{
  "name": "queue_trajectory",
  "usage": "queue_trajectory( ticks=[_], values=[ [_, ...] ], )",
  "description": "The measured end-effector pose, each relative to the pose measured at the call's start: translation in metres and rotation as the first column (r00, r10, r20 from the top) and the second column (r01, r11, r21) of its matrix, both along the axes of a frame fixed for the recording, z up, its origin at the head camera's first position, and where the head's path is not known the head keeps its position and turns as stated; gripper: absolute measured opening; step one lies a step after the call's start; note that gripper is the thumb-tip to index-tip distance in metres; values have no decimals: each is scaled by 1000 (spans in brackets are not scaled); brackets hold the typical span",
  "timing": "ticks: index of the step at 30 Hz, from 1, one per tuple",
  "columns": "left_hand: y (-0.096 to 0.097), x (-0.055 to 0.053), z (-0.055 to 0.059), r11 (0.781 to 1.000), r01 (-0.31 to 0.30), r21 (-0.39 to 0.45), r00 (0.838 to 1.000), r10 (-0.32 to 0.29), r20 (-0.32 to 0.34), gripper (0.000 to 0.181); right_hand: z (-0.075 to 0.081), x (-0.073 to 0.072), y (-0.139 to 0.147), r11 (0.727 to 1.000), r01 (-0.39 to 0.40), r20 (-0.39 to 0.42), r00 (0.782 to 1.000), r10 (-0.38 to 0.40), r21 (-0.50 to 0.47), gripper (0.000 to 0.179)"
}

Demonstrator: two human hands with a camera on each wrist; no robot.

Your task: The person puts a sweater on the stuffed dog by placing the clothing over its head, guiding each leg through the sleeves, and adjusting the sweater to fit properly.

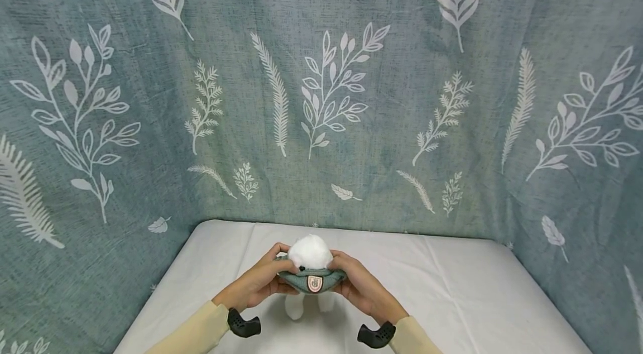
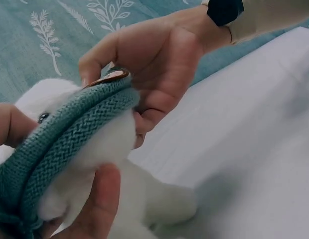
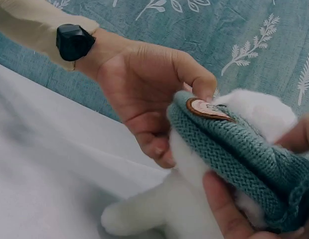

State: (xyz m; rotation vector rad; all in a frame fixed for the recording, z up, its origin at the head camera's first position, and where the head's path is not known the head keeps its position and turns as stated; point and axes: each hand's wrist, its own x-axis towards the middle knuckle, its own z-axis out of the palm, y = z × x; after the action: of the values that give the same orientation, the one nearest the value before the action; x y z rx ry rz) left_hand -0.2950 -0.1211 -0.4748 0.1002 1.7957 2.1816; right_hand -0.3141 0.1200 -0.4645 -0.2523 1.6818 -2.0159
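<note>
A white plush toy (image 1: 310, 250) stands on the white surface with its two legs (image 1: 294, 307) toward me. Round its head sits a teal knitted hat (image 2: 70, 134) with a folded brim and a shield-shaped patch (image 1: 315, 284) at the front. The hat lies low, with white plush showing above and below it. My left hand (image 1: 263, 281) grips the hat's left side between thumb and fingers. On the opposite side my right hand (image 1: 359, 287) pinches the knit the same way. One black eye (image 2: 43, 117) shows just above the hat's upper edge.
A white cloth-covered table (image 1: 427, 281) extends around the toy. Teal fabric (image 1: 331, 175) with white leaf prints hangs behind it and along both sides. Each wrist wears a black device, the left one (image 1: 244, 323) and the right one (image 1: 377, 335).
</note>
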Motion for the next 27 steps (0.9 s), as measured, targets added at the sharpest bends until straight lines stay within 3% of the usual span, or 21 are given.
queue_trajectory(
  ticks=[5,16,27],
  values=[
    [-1,2,1,999,29,-25,999,-30,-15,58,-1,3,1,999,-51,2,999,51,-2,74],
    [13,7,5,999,-48,-24,998,47,-32,64,0,8,-1,999,-21,27,999,22,-38,77],
    [14,9,6,999,-28,-29,999,28,-15,68,2,11,-3,999,11,37,999,-10,-35,77]
  ],
)
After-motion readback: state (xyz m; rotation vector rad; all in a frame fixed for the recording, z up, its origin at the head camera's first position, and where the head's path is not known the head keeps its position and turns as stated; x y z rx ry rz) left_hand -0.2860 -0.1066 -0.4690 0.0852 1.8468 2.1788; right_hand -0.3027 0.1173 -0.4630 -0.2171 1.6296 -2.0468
